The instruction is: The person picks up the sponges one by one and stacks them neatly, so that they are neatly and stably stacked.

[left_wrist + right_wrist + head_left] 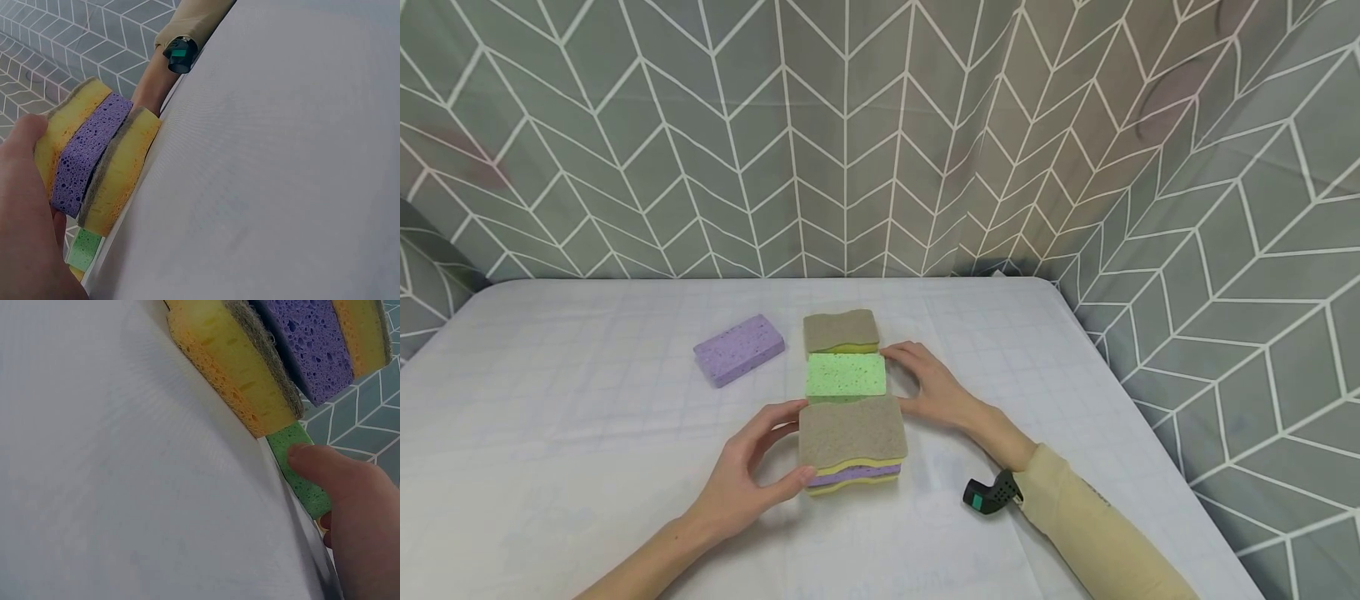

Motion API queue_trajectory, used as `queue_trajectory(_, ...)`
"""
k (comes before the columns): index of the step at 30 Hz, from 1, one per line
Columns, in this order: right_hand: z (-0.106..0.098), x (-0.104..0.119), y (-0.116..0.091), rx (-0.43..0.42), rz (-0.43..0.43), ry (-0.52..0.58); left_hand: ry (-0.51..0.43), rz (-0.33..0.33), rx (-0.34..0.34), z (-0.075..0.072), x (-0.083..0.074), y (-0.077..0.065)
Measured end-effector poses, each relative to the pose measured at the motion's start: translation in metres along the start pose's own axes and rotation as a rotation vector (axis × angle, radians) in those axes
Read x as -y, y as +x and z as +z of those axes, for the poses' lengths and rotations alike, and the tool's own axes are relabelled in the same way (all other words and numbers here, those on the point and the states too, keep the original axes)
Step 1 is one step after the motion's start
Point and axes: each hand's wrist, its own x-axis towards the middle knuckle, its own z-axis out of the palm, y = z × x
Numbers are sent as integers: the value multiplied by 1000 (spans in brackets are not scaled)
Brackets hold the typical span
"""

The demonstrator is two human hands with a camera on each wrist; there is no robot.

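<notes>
Three sponges are stacked near me: a yellow scouring sponge (852, 431) with its grey-brown pad up, a purple sponge (94, 150), and a lower yellow scouring sponge (122, 172). My left hand (748, 467) grips the stack's left side, thumb at the near corner and fingers at the far one. Directly behind lies a green sponge (846, 374), its right end held by my right hand (932, 387). In the right wrist view the thumb (306, 459) presses its side. Another scouring sponge (841, 330), pad up, sits behind the green one, close to my right fingertips.
A separate purple sponge (739, 348) lies at an angle to the left of the row. White cloth covers the table (587, 417). A patterned grey curtain (820, 150) hangs behind and along the right. A black wrist device (990, 493) sits by my right sleeve.
</notes>
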Motion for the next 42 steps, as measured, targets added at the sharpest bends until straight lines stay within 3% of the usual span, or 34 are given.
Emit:
queue_trajectory(13, 0, -1, 0, -36, -15, 29, 8, -21, -6, 1, -2, 0)
queue_trajectory(26, -1, 2, -1, -40, 10, 29, 7, 3, -6, 1, 0, 0)
queue_trajectory(42, -2, 1, -3, -115, 0, 92, 6, 22, -7, 1, 2, 0)
